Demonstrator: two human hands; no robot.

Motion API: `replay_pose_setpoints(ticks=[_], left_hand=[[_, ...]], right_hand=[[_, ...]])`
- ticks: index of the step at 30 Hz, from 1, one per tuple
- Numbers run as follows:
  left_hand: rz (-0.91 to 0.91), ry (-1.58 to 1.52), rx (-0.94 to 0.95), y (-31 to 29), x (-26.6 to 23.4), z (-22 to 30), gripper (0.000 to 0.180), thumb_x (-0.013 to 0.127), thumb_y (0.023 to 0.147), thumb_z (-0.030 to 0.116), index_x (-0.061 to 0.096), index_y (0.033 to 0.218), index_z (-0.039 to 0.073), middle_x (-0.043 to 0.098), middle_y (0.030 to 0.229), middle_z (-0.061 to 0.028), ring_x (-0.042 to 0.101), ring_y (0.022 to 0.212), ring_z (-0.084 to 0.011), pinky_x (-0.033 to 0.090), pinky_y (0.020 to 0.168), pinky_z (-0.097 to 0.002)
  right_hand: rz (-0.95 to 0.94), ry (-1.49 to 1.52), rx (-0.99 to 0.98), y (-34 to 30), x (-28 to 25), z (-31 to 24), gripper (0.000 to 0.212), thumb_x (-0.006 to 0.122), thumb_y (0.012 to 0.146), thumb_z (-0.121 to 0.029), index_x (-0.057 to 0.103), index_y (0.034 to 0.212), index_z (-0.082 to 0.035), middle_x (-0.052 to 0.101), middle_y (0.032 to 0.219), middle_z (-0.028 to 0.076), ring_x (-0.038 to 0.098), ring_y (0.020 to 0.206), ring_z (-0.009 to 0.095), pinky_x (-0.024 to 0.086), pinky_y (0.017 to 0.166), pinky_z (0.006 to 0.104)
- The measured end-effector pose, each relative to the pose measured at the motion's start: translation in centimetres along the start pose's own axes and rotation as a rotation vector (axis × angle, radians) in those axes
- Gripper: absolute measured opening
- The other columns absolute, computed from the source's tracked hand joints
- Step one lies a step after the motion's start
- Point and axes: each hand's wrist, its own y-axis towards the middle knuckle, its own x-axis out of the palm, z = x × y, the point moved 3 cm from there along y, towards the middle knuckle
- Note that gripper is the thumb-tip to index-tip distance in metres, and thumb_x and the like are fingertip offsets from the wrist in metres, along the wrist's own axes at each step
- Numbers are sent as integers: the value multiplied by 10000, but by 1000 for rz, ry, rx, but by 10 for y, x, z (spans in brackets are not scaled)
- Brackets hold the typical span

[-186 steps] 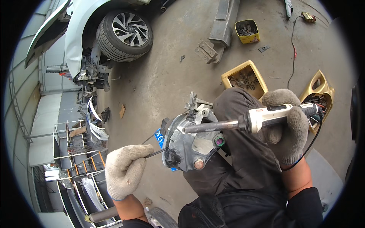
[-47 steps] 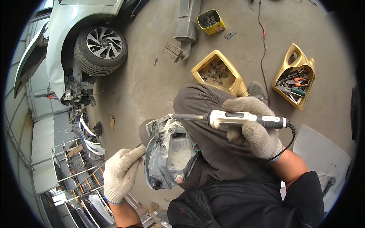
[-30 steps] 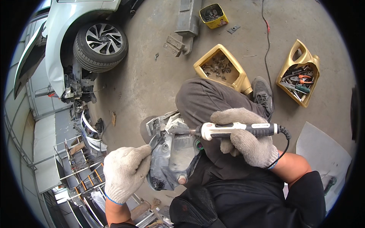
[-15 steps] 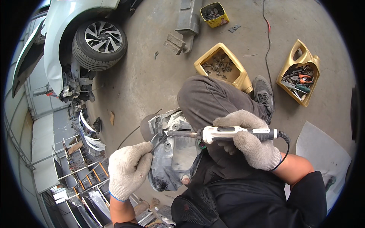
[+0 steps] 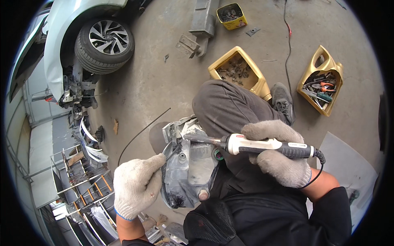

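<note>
My right hand [image 5: 279,153], in a knitted glove, is wrapped round a white and black soldering iron [image 5: 254,144]. The iron's flat, greyish tip reaches left to the top of a dirty grey plastic housing [image 5: 184,164], which looks like the back of a car headlight. That housing rests against my bent leg. My left hand [image 5: 137,184], also gloved, is closed at the housing's left edge. A thin black rod [image 5: 141,133] runs up from behind this hand, its far end free; the exact grip is hidden by the fingers.
Cut-open golden jugs hold clips and screws [image 5: 262,84] and hand tools [image 5: 338,82]. A yellow tub [image 5: 240,23] of small parts stands farther off. A black cable [image 5: 287,57] crosses the floor. At left are a car wheel [image 5: 108,39] and a metal rack [image 5: 84,184].
The iron and my right hand have shifted slightly right, the tip moving along the housing's top. My left hand has moved slightly down and left; the rod's free end has risen.
</note>
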Motion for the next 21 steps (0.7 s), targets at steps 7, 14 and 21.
replay_pose_setpoints(ticks=[7,14,21], left_hand=[[25,4,89,2,2,0,272,687,692,-2,722,955,56,663,703,-119,642,613,-308,499,578,-396],[66,16,148,-1,4,-3,313,691,682,-9,710,987,59,669,712,-93,636,601,-290,494,570,-384],[60,-19,122,1,4,-4,279,686,683,-11,719,951,56,687,741,-105,653,618,-291,509,581,-379]], right_hand=[[89,-112,-19,-2,7,3,357,712,856,-78,620,1194,-7,685,1120,142,688,1041,243,523,925,365],[36,-71,-21,-2,4,8,428,667,865,-60,588,1273,43,691,1156,179,689,1068,260,532,918,378],[76,-123,18,0,9,9,415,674,845,-80,602,1236,41,692,1132,177,695,1044,259,548,891,375]])
